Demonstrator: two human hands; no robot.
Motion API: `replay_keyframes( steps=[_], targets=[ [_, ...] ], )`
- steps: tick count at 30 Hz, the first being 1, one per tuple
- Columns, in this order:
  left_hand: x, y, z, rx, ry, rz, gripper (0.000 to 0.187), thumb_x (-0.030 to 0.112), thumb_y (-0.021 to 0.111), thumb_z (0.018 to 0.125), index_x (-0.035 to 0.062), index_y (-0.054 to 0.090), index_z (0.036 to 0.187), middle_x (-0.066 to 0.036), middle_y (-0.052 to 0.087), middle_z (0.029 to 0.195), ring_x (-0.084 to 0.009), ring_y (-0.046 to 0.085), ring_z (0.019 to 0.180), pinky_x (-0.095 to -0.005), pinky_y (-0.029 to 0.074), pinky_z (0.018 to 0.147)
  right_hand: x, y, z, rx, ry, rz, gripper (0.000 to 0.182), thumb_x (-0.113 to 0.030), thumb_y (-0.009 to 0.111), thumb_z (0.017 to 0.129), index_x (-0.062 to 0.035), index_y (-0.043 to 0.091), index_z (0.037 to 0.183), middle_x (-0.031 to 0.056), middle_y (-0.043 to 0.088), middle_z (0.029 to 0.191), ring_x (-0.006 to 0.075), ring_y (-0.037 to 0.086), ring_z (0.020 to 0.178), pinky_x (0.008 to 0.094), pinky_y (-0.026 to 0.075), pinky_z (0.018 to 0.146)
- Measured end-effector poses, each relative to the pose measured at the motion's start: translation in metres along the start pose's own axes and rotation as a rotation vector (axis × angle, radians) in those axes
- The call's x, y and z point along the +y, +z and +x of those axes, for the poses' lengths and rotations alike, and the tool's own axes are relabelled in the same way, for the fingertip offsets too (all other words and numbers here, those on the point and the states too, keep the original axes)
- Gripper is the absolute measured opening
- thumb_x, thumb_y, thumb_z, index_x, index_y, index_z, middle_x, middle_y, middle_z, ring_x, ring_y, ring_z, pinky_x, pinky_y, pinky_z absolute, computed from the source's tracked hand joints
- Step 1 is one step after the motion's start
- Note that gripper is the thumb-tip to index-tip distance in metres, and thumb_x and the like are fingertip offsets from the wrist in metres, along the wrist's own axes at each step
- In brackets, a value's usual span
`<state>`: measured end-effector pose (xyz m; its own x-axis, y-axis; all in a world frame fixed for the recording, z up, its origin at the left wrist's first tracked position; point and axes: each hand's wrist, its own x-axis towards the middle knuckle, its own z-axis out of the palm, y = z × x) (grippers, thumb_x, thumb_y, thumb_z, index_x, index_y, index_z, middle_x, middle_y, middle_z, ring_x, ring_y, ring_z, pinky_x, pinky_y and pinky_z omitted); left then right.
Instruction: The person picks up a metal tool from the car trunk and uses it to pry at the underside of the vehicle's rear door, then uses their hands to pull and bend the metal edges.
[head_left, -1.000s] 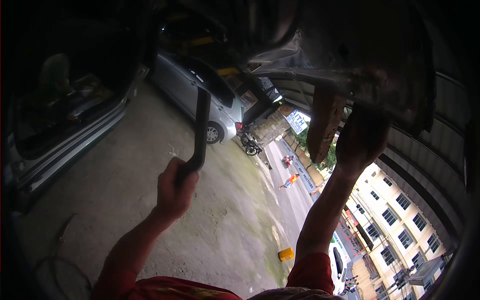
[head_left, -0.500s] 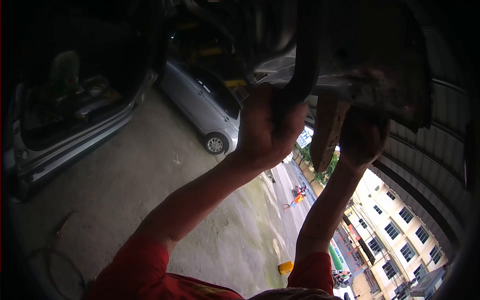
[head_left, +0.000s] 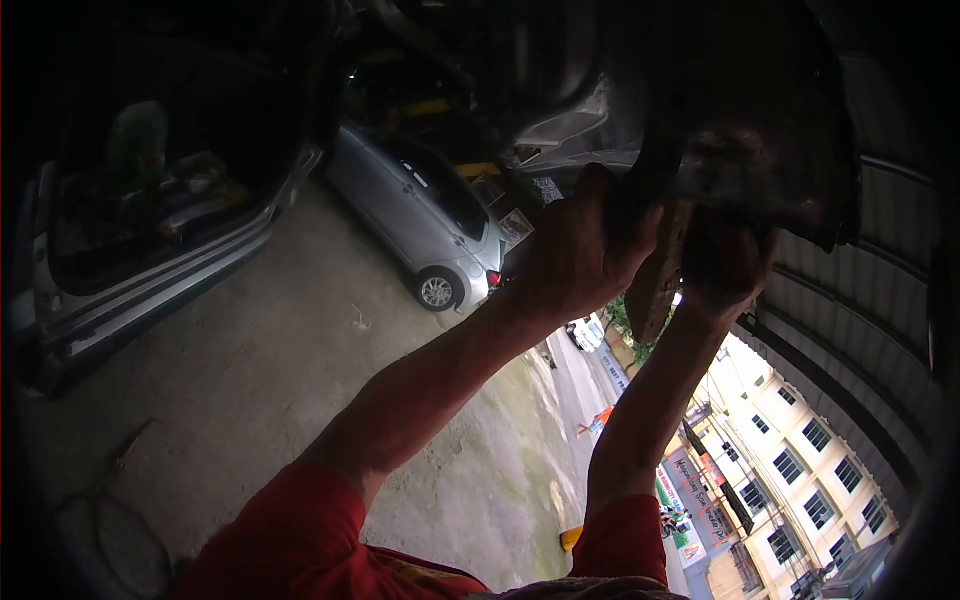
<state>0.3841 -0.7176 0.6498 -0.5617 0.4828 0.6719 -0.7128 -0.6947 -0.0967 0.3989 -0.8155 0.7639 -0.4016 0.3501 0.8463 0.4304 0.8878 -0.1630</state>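
Note:
My left hand (head_left: 590, 245) is raised in front of me, its fingers wrapped round a dark, thick bar-like piece (head_left: 640, 188) whose kind I cannot make out. Just beyond it hangs a flat, worn wooden piece (head_left: 652, 300), partly covered by that hand. My right hand (head_left: 728, 265) is closed beside the wood, in deep shadow under a dark, scuffed metal panel (head_left: 740, 165). What its fingers grip, if anything, is hidden.
A silver car (head_left: 425, 215) stands beyond my left arm. At the left is a vehicle body with an open door frame (head_left: 160, 290). Concrete floor (head_left: 330, 360) lies below, with a yellow container (head_left: 570, 540) on it. A corrugated roof (head_left: 890, 220) is at right.
My left hand and the dark bar-like piece have swung right, closer to my right hand, covering more of the wood. My right hand has stayed nearly in place.

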Motion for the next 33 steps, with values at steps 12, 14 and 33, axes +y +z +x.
replay_keyframes(
  steps=[12,14,33],
  targets=[
    [0.022,-0.013,-0.011,-0.003,-0.228,-0.224,0.034,0.031,0.062,0.092,-0.0009,0.051,0.099,-0.012,0.055,0.068,-0.026,0.059,0.061,-0.0376,0.047,0.064,-0.005,-0.017,0.005,-0.24,-0.696,-1.522,0.027,-0.005,0.076,0.077,-0.0012,0.069,0.102,0.0064,0.071,0.109,0.0221,0.065,0.108,0.0386,0.045,0.104],
    [0.036,-0.027,-0.011,0.123,-0.131,-0.142,0.024,0.025,0.057,0.095,0.0017,0.054,0.092,-0.009,0.053,0.078,-0.0166,0.053,0.068,-0.0321,0.043,0.062,0.001,-0.007,0.0,-0.08,-0.379,-0.795,0.026,0.003,0.073,0.075,0.0052,0.068,0.1,0.014,0.067,0.112,0.0267,0.065,0.107,0.0381,0.05,0.096],
    [0.032,-0.019,0.002,0.309,-0.071,-0.311,0.031,0.036,0.058,0.095,0.0068,0.049,0.087,0.004,0.038,0.054,-0.0029,0.035,0.042,-0.0238,0.031,0.041,0.006,-0.026,0.004,-0.043,-0.05,-0.32,0.031,0.001,0.066,0.083,0.0087,0.06,0.112,0.0226,0.058,0.124,0.0315,0.063,0.108,0.0415,0.046,0.102]
  ],
)
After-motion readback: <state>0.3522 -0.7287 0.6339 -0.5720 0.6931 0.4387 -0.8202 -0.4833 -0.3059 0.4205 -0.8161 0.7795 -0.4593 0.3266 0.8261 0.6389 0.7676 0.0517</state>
